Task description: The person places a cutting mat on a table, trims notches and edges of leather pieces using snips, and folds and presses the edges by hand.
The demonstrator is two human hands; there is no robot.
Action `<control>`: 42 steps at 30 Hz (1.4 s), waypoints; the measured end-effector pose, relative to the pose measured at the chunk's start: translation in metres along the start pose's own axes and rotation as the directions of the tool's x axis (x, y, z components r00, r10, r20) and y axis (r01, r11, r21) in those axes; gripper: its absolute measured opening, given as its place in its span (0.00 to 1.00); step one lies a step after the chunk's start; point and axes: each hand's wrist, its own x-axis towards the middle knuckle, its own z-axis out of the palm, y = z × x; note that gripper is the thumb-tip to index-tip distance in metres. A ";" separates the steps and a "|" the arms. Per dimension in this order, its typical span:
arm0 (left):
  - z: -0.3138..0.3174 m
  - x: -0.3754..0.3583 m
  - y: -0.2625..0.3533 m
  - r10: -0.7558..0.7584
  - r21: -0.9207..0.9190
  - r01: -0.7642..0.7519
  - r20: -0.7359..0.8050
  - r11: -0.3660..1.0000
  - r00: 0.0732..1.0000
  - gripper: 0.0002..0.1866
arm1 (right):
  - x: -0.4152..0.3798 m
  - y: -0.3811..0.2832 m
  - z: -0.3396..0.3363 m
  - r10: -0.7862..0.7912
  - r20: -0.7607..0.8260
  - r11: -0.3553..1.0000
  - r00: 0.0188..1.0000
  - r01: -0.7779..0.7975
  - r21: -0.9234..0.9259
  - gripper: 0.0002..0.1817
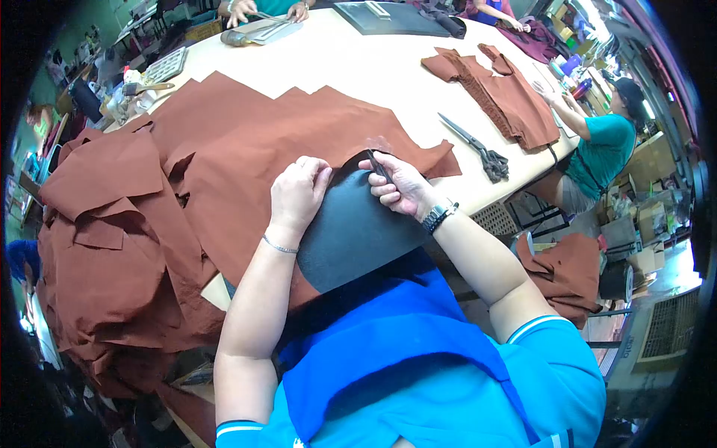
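Note:
My right hand, with a watch at the wrist, is closed round a small dark hand tool; its slim tip points up toward a small clear plastic scrap. To its left, my left hand is closed, thumb and fingertips together at the edge of the brown fabric; what it pinches is hidden. Under and between both hands lies a smooth black sheet, its lower edge against my blue apron. The brown fabric spreads behind and left of the hands.
Large black-handled scissors lie right of the fabric on the pale table. Beyond them is a gathered brown piece. A co-worker in teal sits at the right; others work at the far edge. Brown fabric piles up at left.

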 end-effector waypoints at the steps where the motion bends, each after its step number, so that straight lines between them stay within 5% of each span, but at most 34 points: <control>1: -0.001 0.001 0.001 0.006 -0.003 -0.006 0.000 1.000 1.000 0.05 | 0.001 -0.001 0.000 0.007 0.004 1.000 1.000 -0.007 0.004 0.17; 19: 0.000 0.001 0.003 0.020 -0.011 -0.020 -0.001 1.000 1.000 0.06 | 0.000 0.004 0.001 -0.063 0.002 0.996 0.998 0.063 -0.058 0.16; 25: 0.002 0.001 0.005 -0.007 -0.002 0.007 0.027 1.000 1.000 0.07 | 0.009 0.000 -0.001 0.030 0.022 0.999 0.999 -0.030 0.018 0.17; 30: -0.003 0.003 -0.003 -0.066 -0.106 0.089 0.204 0.990 0.977 0.11 | -0.015 -0.006 0.001 -0.123 -0.004 0.978 0.992 0.120 -0.171 0.16; 33: -0.039 0.011 0.005 -0.123 -0.306 0.266 0.416 0.914 0.901 0.17 | -0.045 -0.041 -0.018 -0.531 -0.124 0.666 0.838 0.322 -0.673 0.17; 35: -0.073 0.016 0.005 0.017 -0.159 0.072 0.501 0.985 0.865 0.25 | -0.041 -0.067 -0.071 -0.862 0.106 0.051 0.496 0.293 -0.955 0.20; 36: -0.085 0.015 0.003 0.057 -0.072 -0.022 0.530 0.997 0.846 0.35 | -0.051 -0.084 -0.089 -0.789 -0.102 0.092 0.606 -0.047 -0.995 0.24; 37: -0.091 0.011 -0.007 0.096 0.075 -0.176 0.602 0.982 0.793 0.44 | -0.049 -0.091 -0.125 -0.785 -0.082 -0.024 0.613 -0.162 -0.986 0.25; 39: -0.092 -0.009 -0.024 0.023 0.147 -0.169 0.686 0.975 0.727 0.53 | -0.044 -0.095 -0.173 -0.711 -0.043 -0.195 0.701 -0.256 -0.947 0.26; 41: -0.081 -0.021 -0.035 -0.064 0.249 -0.120 0.622 0.961 0.780 0.52 | -0.063 -0.096 -0.154 -0.899 0.240 -0.350 0.366 -0.275 -0.895 0.28; 42: -0.068 -0.022 -0.034 -0.178 0.339 -0.022 0.549 0.941 0.817 0.51 | -0.084 -0.108 -0.138 -0.937 0.297 -0.338 0.183 -0.264 -0.903 0.38</control>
